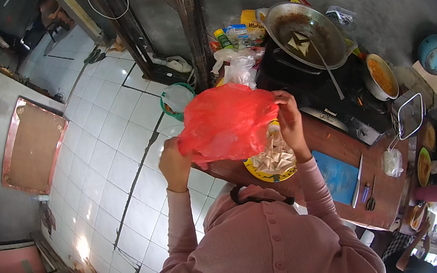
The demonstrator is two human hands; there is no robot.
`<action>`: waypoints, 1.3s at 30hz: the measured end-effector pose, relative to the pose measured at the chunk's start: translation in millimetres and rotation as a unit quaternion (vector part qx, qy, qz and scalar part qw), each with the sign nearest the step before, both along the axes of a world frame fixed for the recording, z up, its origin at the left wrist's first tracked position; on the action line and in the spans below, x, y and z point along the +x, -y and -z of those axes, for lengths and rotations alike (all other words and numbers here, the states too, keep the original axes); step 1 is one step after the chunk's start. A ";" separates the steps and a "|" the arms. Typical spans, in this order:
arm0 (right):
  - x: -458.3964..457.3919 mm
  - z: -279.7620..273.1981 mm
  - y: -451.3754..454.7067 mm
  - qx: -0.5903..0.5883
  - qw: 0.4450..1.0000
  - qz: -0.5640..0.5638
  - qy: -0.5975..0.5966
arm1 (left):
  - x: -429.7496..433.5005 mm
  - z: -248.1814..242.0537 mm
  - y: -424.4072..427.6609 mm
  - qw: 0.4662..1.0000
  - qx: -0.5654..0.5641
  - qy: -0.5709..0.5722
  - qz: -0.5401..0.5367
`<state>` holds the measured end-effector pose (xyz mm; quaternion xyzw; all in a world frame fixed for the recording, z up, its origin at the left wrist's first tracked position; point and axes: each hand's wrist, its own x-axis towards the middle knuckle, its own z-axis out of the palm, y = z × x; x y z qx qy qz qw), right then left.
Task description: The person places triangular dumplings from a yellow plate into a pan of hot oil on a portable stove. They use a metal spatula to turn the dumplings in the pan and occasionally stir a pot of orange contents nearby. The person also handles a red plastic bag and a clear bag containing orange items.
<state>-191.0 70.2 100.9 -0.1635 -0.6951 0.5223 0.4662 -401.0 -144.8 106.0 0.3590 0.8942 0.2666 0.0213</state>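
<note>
A red plastic bag (227, 122) is spread between my two hands, above the table's left edge. Its left edge is pinched in my left hand (174, 164), over the tiled floor. My right hand (291, 123) grips the bag's right side, close to a yellow-rimmed plate (279, 177) of folded pale pastry triangles (276, 154). The bag hides part of that plate. Beyond it, a few triangles (299, 44) lie in a large metal wok (284, 22) on the black stove (302, 91), with a long-handled metal utensil (327, 69) leaning inside.
A blue cutting board (336, 175), a knife (357, 181) and scissors (371, 203) lie on the wooden table (383, 215). Right of the stove are a bowl of orange filling (383, 74) and a wire strainer (410, 116). A green basket (171, 112) stands left. Other people appear at top left and bottom right.
</note>
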 end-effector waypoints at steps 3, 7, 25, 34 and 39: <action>15.2 -10.2 -10.3 0.003 1.000 -0.014 0.018 | -19.6 -21.6 4.5 0.990 0.121 0.063 -0.036; 31.2 -23.7 -10.0 0.015 0.999 -0.016 0.044 | -31.2 -60.2 -3.7 0.853 0.347 0.387 0.033; 35.5 -89.5 28.2 0.142 0.980 0.095 0.098 | -1.0 -84.0 7.0 0.838 0.326 0.369 0.233; -53.4 -1.4 73.2 0.524 0.722 0.068 0.447 | 17.3 -93.7 3.6 0.814 0.332 0.404 0.253; -39.7 -27.5 45.0 0.319 0.856 0.051 0.403 | 16.8 -97.4 0.5 0.819 0.326 0.402 0.248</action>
